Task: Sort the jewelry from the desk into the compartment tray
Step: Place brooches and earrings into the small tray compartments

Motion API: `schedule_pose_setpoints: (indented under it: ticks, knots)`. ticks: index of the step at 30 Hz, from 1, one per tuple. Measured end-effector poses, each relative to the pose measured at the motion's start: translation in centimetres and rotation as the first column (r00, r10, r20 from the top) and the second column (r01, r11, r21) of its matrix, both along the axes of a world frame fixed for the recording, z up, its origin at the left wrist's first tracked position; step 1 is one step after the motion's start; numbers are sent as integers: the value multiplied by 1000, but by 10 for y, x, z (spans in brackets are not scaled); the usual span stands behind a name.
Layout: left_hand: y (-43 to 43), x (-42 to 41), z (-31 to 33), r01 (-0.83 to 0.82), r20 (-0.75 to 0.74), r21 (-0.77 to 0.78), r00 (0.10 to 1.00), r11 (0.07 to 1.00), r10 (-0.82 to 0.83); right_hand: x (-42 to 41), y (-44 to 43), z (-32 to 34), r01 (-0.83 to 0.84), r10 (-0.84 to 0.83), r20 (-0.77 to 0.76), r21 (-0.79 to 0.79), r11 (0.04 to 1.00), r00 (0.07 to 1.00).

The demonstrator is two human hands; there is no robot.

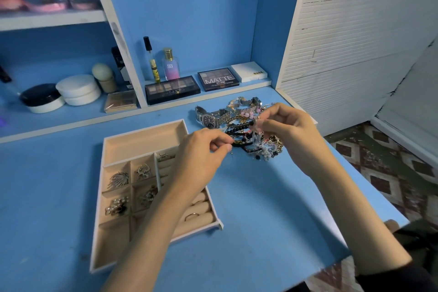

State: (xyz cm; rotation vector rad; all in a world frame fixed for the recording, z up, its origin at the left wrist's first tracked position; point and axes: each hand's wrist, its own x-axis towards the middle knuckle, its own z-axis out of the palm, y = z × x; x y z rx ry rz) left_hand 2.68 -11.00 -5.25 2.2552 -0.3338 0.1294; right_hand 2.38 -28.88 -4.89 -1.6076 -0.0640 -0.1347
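A beige compartment tray [142,136] lies on the blue desk, left of centre. Brooches [118,179] sit in its small squares and rings [193,216] in its roll slots. A tangled jewelry pile [248,135] with a silver watch [209,119] lies behind my hands. My left hand [201,149] hovers over the tray's right edge, its fingertips pinched on a small dangling piece, probably an earring. My right hand [284,125] is above the pile, pinching a thin chain piece that hangs down into the tangle.
Eyeshadow palettes [171,89], a white compact [248,72] and perfume bottles [170,64] stand on the back ledge. Cream jars [78,89] fill the left shelf. The desk's right edge [369,187] drops to a patterned floor.
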Motion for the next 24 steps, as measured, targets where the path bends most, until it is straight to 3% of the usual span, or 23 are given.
schedule_pose_setpoints:
  ticks: [7,14,24]
  knots:
    - [7,-3,1,-16,-14,-8,1000,1000,16,0,12,0,-19,20,2,-95,995,1000]
    - [13,-7,2,-38,-17,-27,999,999,37,0,21,7,-39,42,32,-85,996,999]
    - [41,-17,18,-72,-49,-274,997,959,61,-3,43,21,-16,20,85,-40,999,996]
